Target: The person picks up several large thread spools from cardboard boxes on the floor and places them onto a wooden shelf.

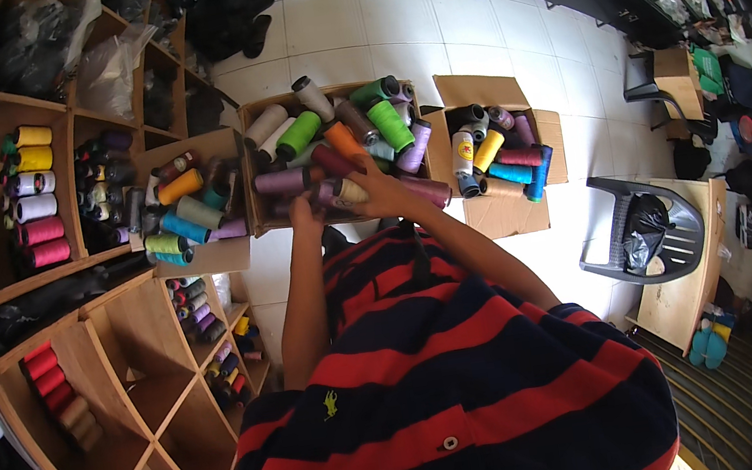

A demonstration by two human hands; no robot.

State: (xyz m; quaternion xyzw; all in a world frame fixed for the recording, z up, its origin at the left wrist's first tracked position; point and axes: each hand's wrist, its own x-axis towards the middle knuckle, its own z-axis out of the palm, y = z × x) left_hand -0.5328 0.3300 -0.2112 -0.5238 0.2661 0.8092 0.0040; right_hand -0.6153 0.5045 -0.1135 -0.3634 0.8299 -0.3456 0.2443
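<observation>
1. The left hand [304, 218] was at the middle box's [251, 110] near side, beside a purple spool [328, 191]; its grip could not be told.
2. The right hand [382, 194] touched a cream spool [352, 191] inside; its closure was unclear.
3. Another box [483, 91] sat right.

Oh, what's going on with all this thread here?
A person in a striped shirt is reaching into a cardboard box full of thread spools. The right hand is at a cream spool; the left hand is near a purple spool. Their exact grip is hard to make out. More spools fill a left-hand box, a right-hand box and some wooden shelves.
</observation>
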